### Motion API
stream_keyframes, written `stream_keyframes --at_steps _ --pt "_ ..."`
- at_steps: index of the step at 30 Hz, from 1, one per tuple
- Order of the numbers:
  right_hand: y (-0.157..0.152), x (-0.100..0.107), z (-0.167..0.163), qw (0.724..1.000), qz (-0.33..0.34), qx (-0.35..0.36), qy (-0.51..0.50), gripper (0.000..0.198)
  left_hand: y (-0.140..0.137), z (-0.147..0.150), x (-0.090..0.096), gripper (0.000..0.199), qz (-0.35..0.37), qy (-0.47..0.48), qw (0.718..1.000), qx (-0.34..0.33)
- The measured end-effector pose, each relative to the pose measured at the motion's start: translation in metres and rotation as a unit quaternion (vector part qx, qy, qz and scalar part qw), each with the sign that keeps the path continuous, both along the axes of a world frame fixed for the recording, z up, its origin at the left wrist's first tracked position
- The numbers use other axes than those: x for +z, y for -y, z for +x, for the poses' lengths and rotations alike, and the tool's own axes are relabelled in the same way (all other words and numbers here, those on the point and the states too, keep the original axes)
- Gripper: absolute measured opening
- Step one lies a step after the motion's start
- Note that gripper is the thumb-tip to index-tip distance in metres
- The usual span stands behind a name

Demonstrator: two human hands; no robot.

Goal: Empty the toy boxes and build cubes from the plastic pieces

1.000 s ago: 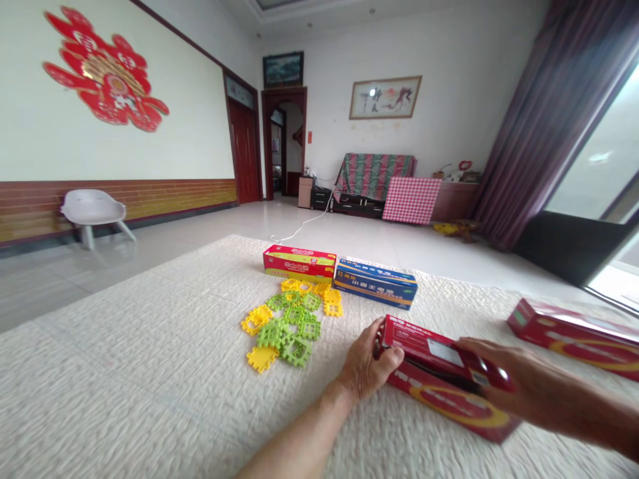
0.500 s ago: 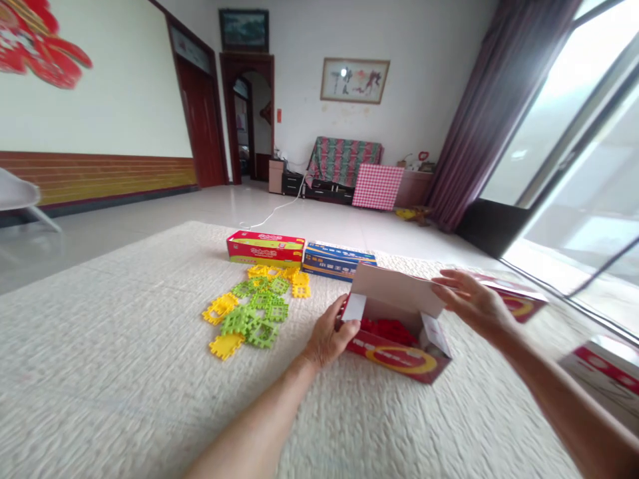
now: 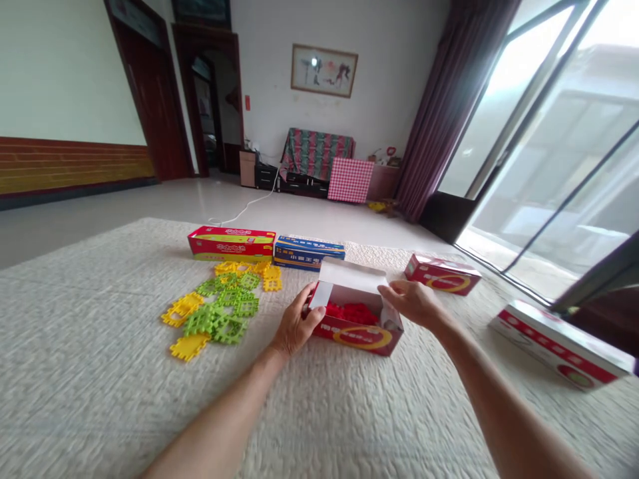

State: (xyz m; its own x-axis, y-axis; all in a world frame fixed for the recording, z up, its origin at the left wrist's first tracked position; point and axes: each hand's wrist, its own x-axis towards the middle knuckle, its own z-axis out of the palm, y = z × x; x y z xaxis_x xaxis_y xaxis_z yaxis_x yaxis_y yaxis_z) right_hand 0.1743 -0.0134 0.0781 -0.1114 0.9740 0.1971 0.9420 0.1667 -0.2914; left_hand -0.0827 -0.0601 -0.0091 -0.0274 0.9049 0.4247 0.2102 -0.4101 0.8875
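Note:
A dark red cardboard box (image 3: 349,336) with a yellow oval stands on the textured mat, its lid (image 3: 352,275) raised and leaning back. Red plastic pieces (image 3: 354,313) lie inside it. My left hand (image 3: 295,324) is closed around the box's left end, thumb on the front rim. At the right end, my right hand (image 3: 413,303) has its fingers closed at the right edge of the lid, near the side flap (image 3: 389,315). To the left lies a pile of green interlocking plastic pieces (image 3: 215,320) with yellow pieces (image 3: 190,346) around it.
Behind the pile stand a red and yellow-green box (image 3: 232,245) and a blue box (image 3: 308,254). On the right are another dark red box (image 3: 443,274) and a white and red box (image 3: 562,346). A white cable (image 3: 247,209) runs across the tiled floor.
My view has turned to the right, bringing the right-hand boxes further in. My right hand, fingers spread before, has closed at the lid's right edge. The left hand keeps its hold.

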Motion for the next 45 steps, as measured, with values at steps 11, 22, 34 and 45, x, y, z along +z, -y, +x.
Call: stream_keyframes --at_steps 11,22,34,45 --pt "0.037 -0.012 -0.018 0.990 0.004 -0.047 -0.136 0.060 0.003 0.006 0.010 0.054 0.008 -0.034 0.997 0.066" --pt "0.059 -0.040 0.001 0.967 0.021 -0.111 -0.229 0.035 0.002 -0.003 0.014 0.047 0.126 -0.174 0.958 0.188" --pt "0.039 -0.002 -0.017 0.993 -0.087 -0.077 0.019 0.045 -0.003 -0.029 0.035 0.032 0.074 -0.324 0.905 0.267" --pt "0.039 0.001 -0.030 0.985 -0.153 -0.079 -0.030 0.040 0.001 -0.026 0.044 0.040 -0.019 -0.388 0.905 0.175"
